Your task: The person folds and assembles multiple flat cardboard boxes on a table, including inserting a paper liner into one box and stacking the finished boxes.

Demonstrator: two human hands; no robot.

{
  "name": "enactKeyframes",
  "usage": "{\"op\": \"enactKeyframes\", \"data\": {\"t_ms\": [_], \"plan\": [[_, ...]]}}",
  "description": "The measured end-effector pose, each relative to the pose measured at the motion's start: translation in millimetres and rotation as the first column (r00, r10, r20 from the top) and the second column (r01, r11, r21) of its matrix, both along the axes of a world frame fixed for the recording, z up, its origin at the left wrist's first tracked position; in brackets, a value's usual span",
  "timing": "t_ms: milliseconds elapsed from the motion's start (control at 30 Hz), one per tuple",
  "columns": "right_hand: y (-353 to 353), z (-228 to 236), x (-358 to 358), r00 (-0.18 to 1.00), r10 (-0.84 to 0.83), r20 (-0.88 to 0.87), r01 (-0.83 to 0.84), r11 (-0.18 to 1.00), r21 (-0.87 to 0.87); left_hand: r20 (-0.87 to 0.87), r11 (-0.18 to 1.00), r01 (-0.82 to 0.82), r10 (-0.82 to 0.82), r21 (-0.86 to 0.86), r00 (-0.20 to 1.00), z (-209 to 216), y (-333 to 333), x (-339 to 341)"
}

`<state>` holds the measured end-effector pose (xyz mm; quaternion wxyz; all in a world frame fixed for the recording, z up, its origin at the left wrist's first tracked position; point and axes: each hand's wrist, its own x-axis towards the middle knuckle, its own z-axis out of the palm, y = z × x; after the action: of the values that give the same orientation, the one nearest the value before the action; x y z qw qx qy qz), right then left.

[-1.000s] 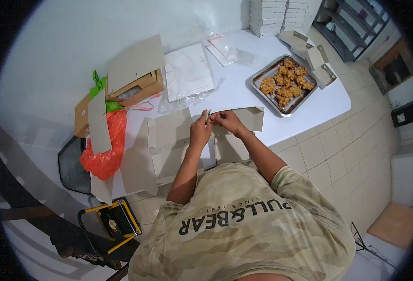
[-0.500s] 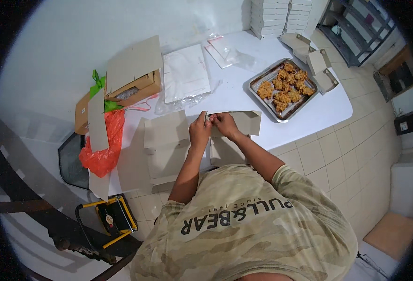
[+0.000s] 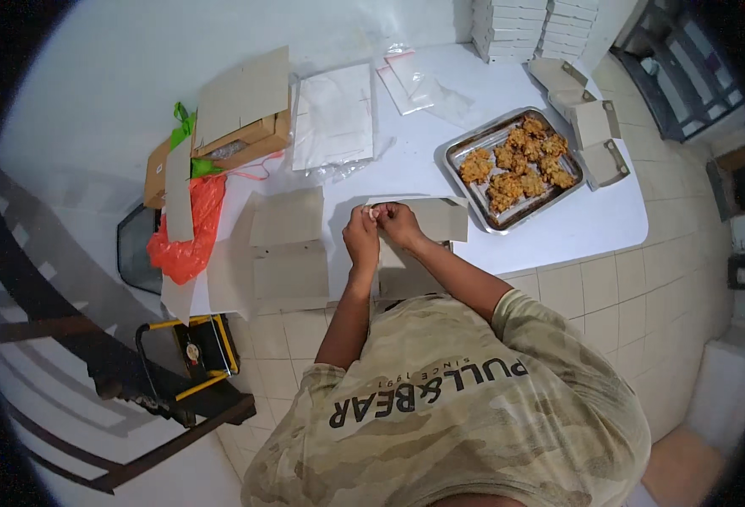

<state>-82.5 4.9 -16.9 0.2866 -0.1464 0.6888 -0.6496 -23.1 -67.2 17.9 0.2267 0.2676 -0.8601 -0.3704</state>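
My 2 hands are together: left hand [image 3: 360, 243] and right hand [image 3: 400, 226] meet fingertip to fingertip at the far left corner of an open box [image 3: 399, 272]. A pale bit [image 3: 372, 214] shows between them; I cannot tell whether either is pinched on it. The box lies toward me and rightward from my fingertips. Its far flap [image 3: 442, 220] runs long from left to right, my right hand nearer its free end. Further right sits a tray [image 3: 489, 140] of fried food [image 3: 507, 191].
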Motion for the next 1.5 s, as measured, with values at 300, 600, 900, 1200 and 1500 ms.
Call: {"op": "enactKeyframes", "data": {"t_ms": [300, 600, 900, 1200, 1500], "plan": [[10, 2, -6, 0.874, 0.131, 0.469, -0.030, 0.976, -0.216, 0.251, 0.987, -0.105, 0.133, -0.123, 0.959, 4, 12, -3], [59, -15, -8, 0.910, 0.268, 0.316, -0.214, 0.957, -0.193, 0.277, 0.955, -0.030, 0.115, -0.294, 0.954, -27, 9, 3], [127, 11, -53, 0.784, -0.310, -0.538, 0.361, 0.932, -0.012, 0.259, 0.941, -0.043, 0.136, -0.336, 0.956, -20, -16, 17], [103, 12, -66, 0.906, -0.082, -0.415, 0.158, 0.976, 0.152, 0.239, 0.938, -0.108, 0.194, -0.329, 0.951, -26, -42, 5], [97, 48, -52, 0.828, -0.135, -0.545, 0.135, 0.990, -0.039, 0.022, 0.967, -0.112, 0.110, 0.227, 0.994, 36, 51, -51]]}}
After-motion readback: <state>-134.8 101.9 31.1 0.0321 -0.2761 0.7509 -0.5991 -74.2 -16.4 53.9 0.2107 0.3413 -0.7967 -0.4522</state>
